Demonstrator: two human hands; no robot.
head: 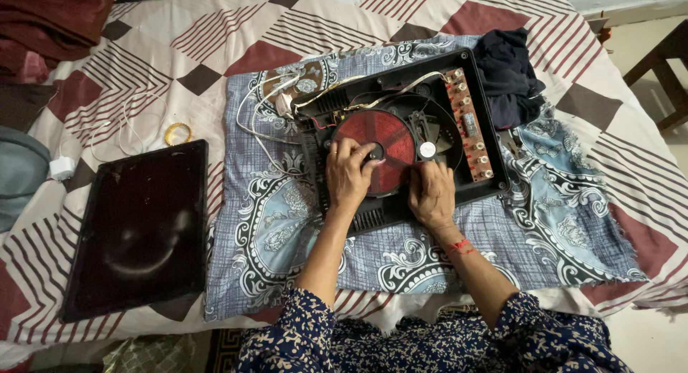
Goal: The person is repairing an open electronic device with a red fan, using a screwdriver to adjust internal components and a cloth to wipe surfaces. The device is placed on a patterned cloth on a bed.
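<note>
Opened cooker [401, 140] on a blue patterned cloth [287, 230] spread over a striped bedsheet [93, 93]. Left hand [349, 174] rests on the red coil [383, 147] at the cooker's centre, fingers curled around the coil's dark hub, apparently pinching it. Right hand [432, 194] lies at the coil's right edge, fingers bent down against the housing; whether it grips anything cannot be told. A circuit board [469, 126] runs along the cooker's right side. White wires [269, 111] trail off its left. A dark glass panel [136, 230] lies well to the left; a dark garment [509, 75] touches the cooker's upper right corner.
</note>
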